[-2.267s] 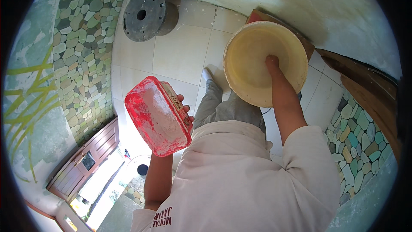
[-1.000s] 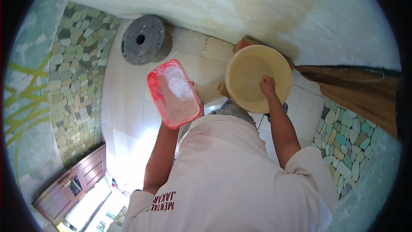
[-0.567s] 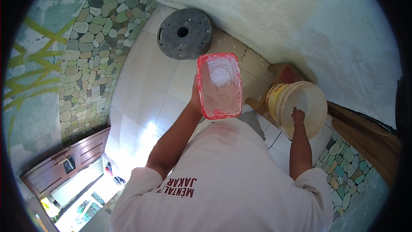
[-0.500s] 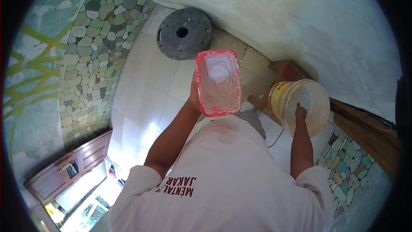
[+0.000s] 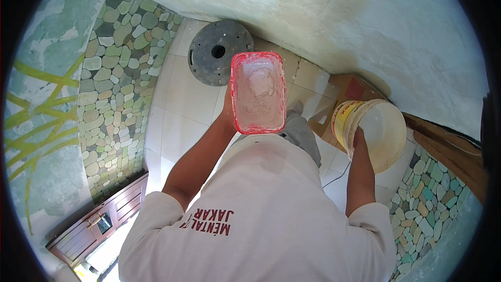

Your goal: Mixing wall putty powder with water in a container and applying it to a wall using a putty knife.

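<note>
My left hand (image 5: pixel 228 107) is closed on the side of a red rectangular plastic tub (image 5: pixel 235 94), raised in front of my body. Pale powder (image 5: pixel 262 84) lies heaped in the tub's far half, and smears of it coat the inner walls and rim. At my right, a large off-white bucket (image 5: pixel 390 138) with a yellow label shows its open mouth. My right hand (image 5: pixel 359 139) is at the near left part of that mouth, against the rim or just inside. Its fingers are mostly hidden, so a grip on the rim cannot be made out.
A dark grey round base (image 5: pixel 209 65) with a centre hole lies on the tiled floor near the far wall. A cardboard box (image 5: pixel 342 91) stands behind the bucket, and a thin cable (image 5: pixel 335 180) runs on the floor. Pebble-stone cladding (image 5: pixel 120 73) covers the left side.
My right hand has drawn from the inside of the bucket toward its left rim, and its extended finger no longer shows. The tub stays in my left hand, slightly shifted in view.
</note>
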The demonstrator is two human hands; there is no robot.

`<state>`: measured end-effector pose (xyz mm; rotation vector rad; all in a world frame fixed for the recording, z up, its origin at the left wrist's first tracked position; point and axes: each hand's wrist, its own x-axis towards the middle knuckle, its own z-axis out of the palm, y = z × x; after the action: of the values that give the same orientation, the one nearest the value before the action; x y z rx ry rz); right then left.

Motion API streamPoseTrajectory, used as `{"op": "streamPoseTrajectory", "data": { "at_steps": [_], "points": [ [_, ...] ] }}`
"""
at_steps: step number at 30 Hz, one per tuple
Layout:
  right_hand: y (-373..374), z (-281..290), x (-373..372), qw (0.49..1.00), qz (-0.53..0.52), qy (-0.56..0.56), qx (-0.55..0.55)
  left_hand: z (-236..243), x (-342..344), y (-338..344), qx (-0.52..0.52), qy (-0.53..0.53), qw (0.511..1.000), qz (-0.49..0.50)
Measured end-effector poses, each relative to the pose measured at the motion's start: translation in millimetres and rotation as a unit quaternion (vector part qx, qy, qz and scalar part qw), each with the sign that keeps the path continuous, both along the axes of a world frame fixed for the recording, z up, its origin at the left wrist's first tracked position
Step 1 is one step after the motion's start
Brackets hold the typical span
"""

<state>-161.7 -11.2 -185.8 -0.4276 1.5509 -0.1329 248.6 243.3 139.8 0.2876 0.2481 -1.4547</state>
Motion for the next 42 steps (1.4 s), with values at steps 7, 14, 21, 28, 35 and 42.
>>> {"op": "streamPoseTrajectory", "data": {
  "at_steps": [7,14,21,28,35,42],
  "points": [
    [-23.8,-43.3,19.5,0.974,-0.209,-0.082,-0.007,-16.0,11.9,-33.3,0.091,0.008,0.996,0.002],
    [-31.9,-10.3,10.4,0.965,-0.233,0.112,-0.038,-37.1,20.7,-54.3,0.012,-0.026,1.0,0.005],
    [-29.7,41.3,-22.6,0.958,0.0,0.081,-0.275,-66.3,45.8,-77.8,0.091,0.004,0.995,-0.037],
    [-28.9,107.4,-36.4,0.765,0.216,0.318,-0.516,-23.8,80.4,-111.1,-0.031,0.044,0.995,-0.087],
    [-4.6,116.6,-6.8,0.905,0.109,0.335,-0.238,2.3,120.9,-122.9,-0.105,0.043,0.984,-0.138],
    [3.9,133.3,-3.1,0.722,0.182,0.472,-0.473,-4.2,155.6,-125.1,-0.084,0.054,0.981,-0.168]
  ]
}}
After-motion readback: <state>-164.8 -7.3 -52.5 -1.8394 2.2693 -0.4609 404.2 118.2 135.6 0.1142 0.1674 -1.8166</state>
